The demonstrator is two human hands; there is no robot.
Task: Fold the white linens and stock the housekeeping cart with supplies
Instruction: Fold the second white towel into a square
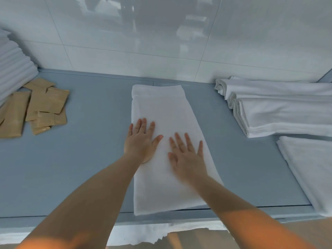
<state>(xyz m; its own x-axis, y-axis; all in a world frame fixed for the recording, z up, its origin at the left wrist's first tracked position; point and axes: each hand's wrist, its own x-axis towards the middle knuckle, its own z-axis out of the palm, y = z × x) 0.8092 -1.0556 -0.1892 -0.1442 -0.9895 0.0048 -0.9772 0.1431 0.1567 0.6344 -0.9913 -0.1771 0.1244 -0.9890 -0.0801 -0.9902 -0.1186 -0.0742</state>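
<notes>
Two hands, left and right, lie flat with fingers spread on one white towel, a long folded strip from the worktop's near edge to its far edge. Several brown packets sit far left, two folded linen piles right.

Left hand, right hand flat on folded white towel.

Two bare forearms enter from six o'clock, no sleeves showing anywhere along them up to the frame's edge. The left hand and right hand wear no gloves, rings, watch or bracelet. The fingernails look short and unpainted, though motion blur softens the right one.
</notes>
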